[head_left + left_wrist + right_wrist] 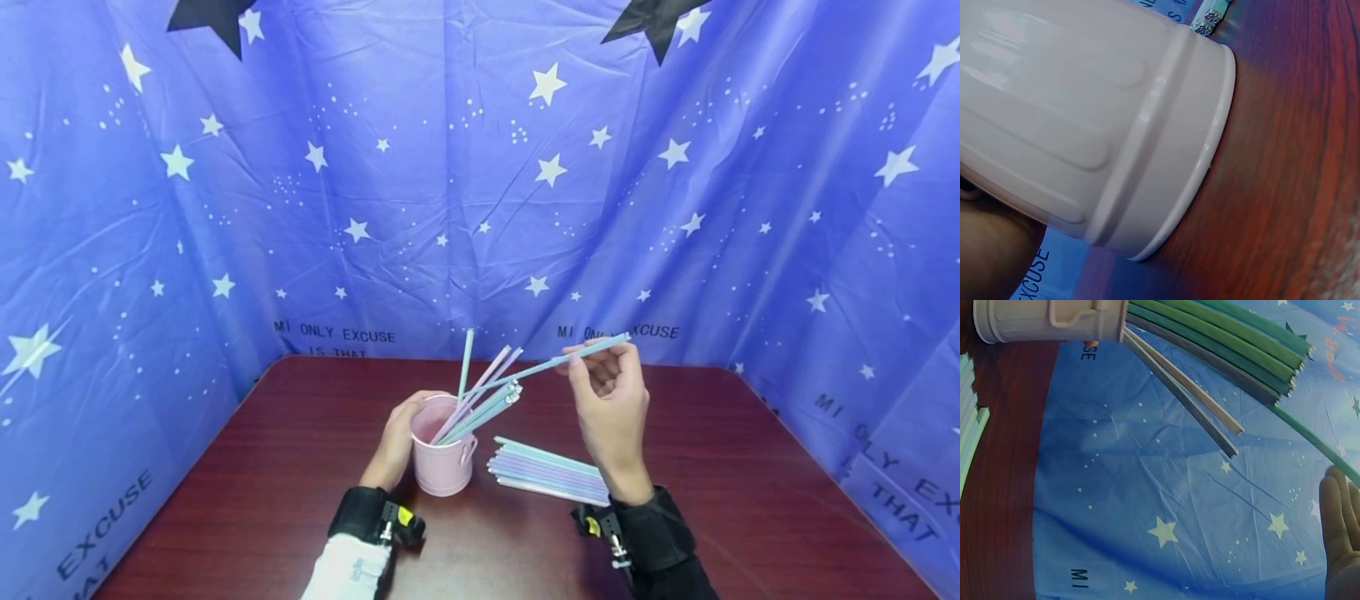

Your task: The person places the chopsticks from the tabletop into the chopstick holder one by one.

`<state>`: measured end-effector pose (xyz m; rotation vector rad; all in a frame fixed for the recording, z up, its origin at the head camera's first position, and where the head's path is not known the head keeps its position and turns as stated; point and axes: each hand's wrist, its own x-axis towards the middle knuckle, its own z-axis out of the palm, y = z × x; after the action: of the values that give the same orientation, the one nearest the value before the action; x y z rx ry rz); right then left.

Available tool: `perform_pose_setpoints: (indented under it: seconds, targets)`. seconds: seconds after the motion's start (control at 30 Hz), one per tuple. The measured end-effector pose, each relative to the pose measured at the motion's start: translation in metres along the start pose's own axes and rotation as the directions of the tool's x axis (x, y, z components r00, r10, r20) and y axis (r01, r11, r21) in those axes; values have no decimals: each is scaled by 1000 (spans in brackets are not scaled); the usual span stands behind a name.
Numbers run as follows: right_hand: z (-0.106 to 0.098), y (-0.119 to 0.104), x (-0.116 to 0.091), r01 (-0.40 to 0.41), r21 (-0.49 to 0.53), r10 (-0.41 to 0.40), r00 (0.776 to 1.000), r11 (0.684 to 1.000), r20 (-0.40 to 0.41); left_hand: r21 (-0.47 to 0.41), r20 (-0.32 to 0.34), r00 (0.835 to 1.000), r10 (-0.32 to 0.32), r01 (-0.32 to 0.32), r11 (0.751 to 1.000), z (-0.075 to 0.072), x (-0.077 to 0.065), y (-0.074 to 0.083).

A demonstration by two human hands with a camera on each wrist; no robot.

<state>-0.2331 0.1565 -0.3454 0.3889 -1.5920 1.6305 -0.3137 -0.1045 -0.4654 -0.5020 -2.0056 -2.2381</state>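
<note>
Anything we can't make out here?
Head: lower ends of bucketed sticks, hidden by the pink bucket.
Head: part of the left hand, behind the pink bucket.
Head: right ends of loose sticks, partly behind the right hand.
Right wrist: most of loose sticks, past the left edge.

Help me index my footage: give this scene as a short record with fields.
Left hand: holds the side of the pink bucket
Right hand: pinches a blue stick between thumb and fingers
Held stick: slants toward the bucket's mouth; lower end hard to make out
Bucket: upright
In bucket: several sticks, green and lilac, leaning mostly right
Loose pile: pastel sticks lying right of the bucket
Surface: dark red table
Backdrop: blue curtain with stars and lettering
</note>
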Motion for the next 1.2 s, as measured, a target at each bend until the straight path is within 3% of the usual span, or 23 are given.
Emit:
perform_pose_setpoints:
  seconds: [0.13, 0.27, 0.47, 0.7, 0.9, 1.0, 1.1, 1.2]
  targets:
    - [6, 3, -5, -80, -86, 91, 987, 993, 132, -1, 0, 1000, 8, -8, 1000, 0, 1, 0]
    - [11, 6, -8, -99, -198, 145, 962, 975, 233, -6, -3, 1000, 5, -5, 1000, -1, 1, -1]
    - [8, 9, -5, -97, -268, 163, 958, 958, 236, -1, 6, 1000, 6, -6, 1000, -1, 1, 1]
    - [2, 23, -4, -119, -488, 272, 927, 865, 256, -14, -7, 1000, -6, 6, 1000, 0, 1, 2]
    - [-3, 33, -4, -72, -552, 257, 929, 831, 266, -35, -6, 1000, -12, 11, 999, 2, 2, 3]
    - [-8, 42, -7, -31, -646, 321, 886, 763, 336, -32, -4, 1000, -12, 12, 999, 2, 3, 3]
    - [-15, 53, -13, 11, -743, 454, 785, 669, 421, -28, -9, 1000, -27, 27, 999, 1, 3, 2]
    - [-22, 63, -18, 21, -804, 579, 683, 594, 445, -21, -4, 999, -35, 35, 999, 0, 2, 1]
